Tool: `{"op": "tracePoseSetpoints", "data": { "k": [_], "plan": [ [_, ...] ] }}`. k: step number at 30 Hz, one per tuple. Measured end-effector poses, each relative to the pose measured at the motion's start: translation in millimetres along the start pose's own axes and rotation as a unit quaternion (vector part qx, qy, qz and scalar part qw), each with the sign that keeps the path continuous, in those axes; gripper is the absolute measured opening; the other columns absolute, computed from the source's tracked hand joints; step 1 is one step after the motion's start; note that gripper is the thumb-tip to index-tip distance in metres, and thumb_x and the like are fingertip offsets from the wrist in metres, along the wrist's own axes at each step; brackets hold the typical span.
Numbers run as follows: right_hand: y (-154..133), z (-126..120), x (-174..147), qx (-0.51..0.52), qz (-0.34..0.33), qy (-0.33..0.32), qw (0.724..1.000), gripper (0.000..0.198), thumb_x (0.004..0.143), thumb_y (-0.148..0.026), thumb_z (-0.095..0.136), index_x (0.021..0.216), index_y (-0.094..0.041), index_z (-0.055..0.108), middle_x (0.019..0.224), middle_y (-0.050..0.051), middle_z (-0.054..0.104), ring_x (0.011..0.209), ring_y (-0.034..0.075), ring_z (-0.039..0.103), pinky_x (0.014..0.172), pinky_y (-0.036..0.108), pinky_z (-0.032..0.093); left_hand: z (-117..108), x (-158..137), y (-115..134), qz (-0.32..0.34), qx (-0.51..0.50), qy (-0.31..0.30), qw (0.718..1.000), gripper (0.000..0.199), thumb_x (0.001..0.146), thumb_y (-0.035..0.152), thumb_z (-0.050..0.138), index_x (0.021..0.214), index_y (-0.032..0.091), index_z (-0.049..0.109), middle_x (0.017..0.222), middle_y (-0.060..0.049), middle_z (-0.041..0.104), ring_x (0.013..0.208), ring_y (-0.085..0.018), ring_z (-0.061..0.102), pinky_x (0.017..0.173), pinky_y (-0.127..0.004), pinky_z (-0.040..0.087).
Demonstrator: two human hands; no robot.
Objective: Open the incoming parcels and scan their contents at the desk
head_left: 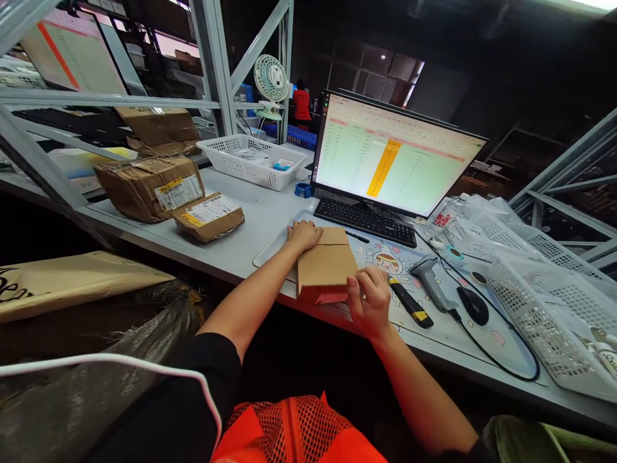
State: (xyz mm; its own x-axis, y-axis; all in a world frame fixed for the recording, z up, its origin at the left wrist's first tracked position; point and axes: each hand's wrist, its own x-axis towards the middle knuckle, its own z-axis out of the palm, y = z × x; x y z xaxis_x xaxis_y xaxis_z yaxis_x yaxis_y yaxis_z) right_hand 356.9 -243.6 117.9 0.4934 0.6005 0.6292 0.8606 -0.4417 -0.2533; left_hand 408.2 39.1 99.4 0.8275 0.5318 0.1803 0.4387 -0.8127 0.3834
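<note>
Head view: left grip (304, 236) wide over box (328, 265), right grip (371, 299) narrow at its corner, cutter (409, 302), scanner (436, 287) beside.

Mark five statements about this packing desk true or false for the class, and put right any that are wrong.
1. The left hand is at the far left corner of the plain cardboard box. True.
2. The right hand is gripping the scanner. False: the scanner lies on the desk, and the hand is at the box's near right corner.
3. The keyboard is in front of the monitor. True.
4. The mouse is to the left of the scanner. False: it is to the scanner's right.
5. The black-and-yellow cutter is inside the white basket. False: it lies between the box and the scanner.
</note>
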Motion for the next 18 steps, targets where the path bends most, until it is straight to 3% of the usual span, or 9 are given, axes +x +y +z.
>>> {"op": "tracePoseSetpoints", "data": {
  "k": [2,4,7,9,10,13,15,18],
  "plan": [
    [-4,-22,-19,0.034,-0.009,-0.108,0.993,0.049,0.112,-0.044,0.036,0.071,-0.026,0.055,0.079,0.008,0.063,0.079,0.024,0.060,0.074,0.037,0.042,1,-2,2,0.006,0.003,0.011,1.000,0.061,0.106,0.051,0.036,0.132,0.009,0.071,0.142,-0.026,0.065,0.135,-0.046,0.053,0.108,-0.061,0.043],
    [-2,-35,-27,0.065,-0.020,-0.253,0.965,0.043,0.110,-0.043,0.042,0.076,-0.025,0.061,0.079,0.006,0.068,0.075,0.021,0.063,0.068,0.033,0.038,-1,-5,7,0.013,0.010,0.026,1.000,0.059,0.106,0.050,0.037,0.130,0.009,0.072,0.140,-0.026,0.065,0.134,-0.046,0.053,0.111,-0.061,0.041],
    [9,-39,-8,0.119,-0.006,-0.392,0.912,0.027,0.108,-0.034,0.045,0.105,-0.025,0.071,0.075,0.001,0.071,0.069,0.018,0.065,0.067,0.029,0.040,-11,-17,19,0.041,0.023,0.082,0.996,0.054,0.106,0.043,0.040,0.137,0.007,0.068,0.150,-0.026,0.058,0.148,-0.045,0.039,0.123,-0.063,0.026],
    [16,-33,18,0.121,0.000,-0.397,0.910,0.026,0.107,-0.032,0.048,0.117,-0.023,0.070,0.067,-0.003,0.066,0.063,0.016,0.061,0.065,0.027,0.040,-21,-33,25,0.113,0.027,0.140,0.983,0.048,0.105,0.028,0.040,0.141,0.007,0.064,0.158,-0.023,0.052,0.156,-0.041,0.029,0.128,-0.059,0.020],
    [19,-29,31,0.105,-0.007,-0.383,0.918,0.026,0.107,-0.032,0.050,0.118,-0.022,0.071,0.065,-0.003,0.064,0.061,0.016,0.059,0.065,0.027,0.040,-25,-44,26,0.165,0.023,0.153,0.974,0.045,0.103,0.020,0.041,0.139,0.009,0.066,0.156,-0.021,0.053,0.155,-0.039,0.031,0.127,-0.057,0.023],
    [25,-16,63,0.047,-0.089,-0.346,0.933,0.023,0.099,-0.018,0.057,0.111,-0.021,0.077,0.089,0.003,0.071,0.077,0.016,0.064,0.076,0.028,0.047,-29,-82,18,0.280,-0.028,0.094,0.955,0.035,0.096,0.011,0.045,0.117,0.016,0.074,0.128,-0.016,0.070,0.129,-0.033,0.057,0.112,-0.051,0.044],
    [27,-7,73,0.043,-0.171,-0.353,0.919,0.031,0.095,-0.009,0.055,0.109,-0.022,0.079,0.116,0.008,0.071,0.100,0.020,0.067,0.093,0.033,0.051,-22,-105,5,0.295,-0.087,0.041,0.951,0.029,0.094,0.012,0.048,0.105,0.019,0.074,0.112,-0.012,0.074,0.113,-0.029,0.065,0.104,-0.046,0.051],
    [25,3,76,0.020,-0.263,-0.360,0.895,0.029,0.095,-0.010,0.057,0.110,-0.021,0.080,0.135,0.013,0.063,0.124,0.027,0.060,0.110,0.044,0.049,-8,-121,-11,0.281,-0.145,0.026,0.948,0.032,0.093,0.009,0.046,0.110,0.018,0.072,0.118,-0.011,0.074,0.115,-0.027,0.066,0.106,-0.044,0.051]
  ]
}}
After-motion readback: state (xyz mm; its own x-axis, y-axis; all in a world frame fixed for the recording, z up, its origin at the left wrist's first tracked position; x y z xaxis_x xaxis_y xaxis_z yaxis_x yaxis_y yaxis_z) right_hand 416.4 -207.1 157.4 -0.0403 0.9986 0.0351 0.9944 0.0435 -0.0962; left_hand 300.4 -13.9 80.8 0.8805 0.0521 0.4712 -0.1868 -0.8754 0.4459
